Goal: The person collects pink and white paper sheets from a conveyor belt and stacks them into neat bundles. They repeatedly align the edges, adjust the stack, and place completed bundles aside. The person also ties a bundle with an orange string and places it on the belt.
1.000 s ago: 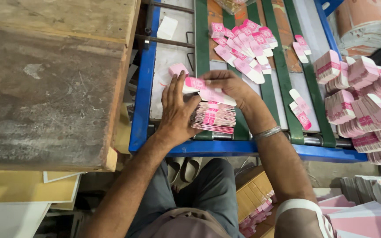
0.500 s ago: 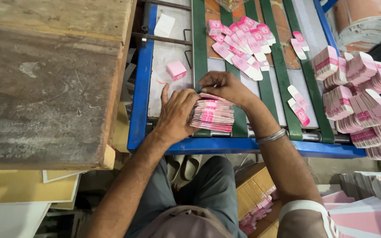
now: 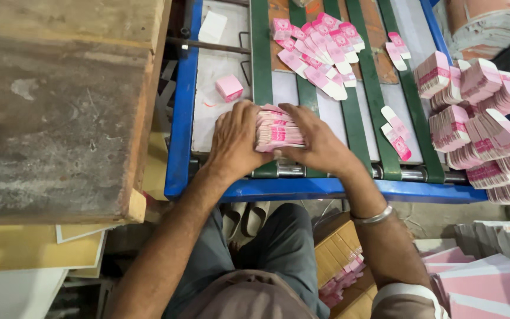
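Observation:
Both hands press a stack of flat pink-and-white folded cartons (image 3: 278, 130) between them at the near end of a conveyor with green belts (image 3: 261, 65). My left hand (image 3: 234, 139) clamps the stack's left side. My right hand (image 3: 317, 139) clamps its right side, a metal bangle on that wrist. More flat cartons (image 3: 320, 47) lie overlapped in a row further up the belts. One small pink erected box (image 3: 229, 87) sits on the grey bed left of the belts.
Bundled piles of the same cartons (image 3: 479, 112) lie at the right. Two loose cartons (image 3: 395, 133) rest on the belts. The blue conveyor frame (image 3: 337, 190) runs along the near edge. A worn wooden table (image 3: 54, 100) stands at the left. Cardboard boxes (image 3: 337, 260) sit below.
The hands have gathered the loose cartons together and squared them into a tight stack, now squeezed from both sides. The cartons up the belts have come nearer.

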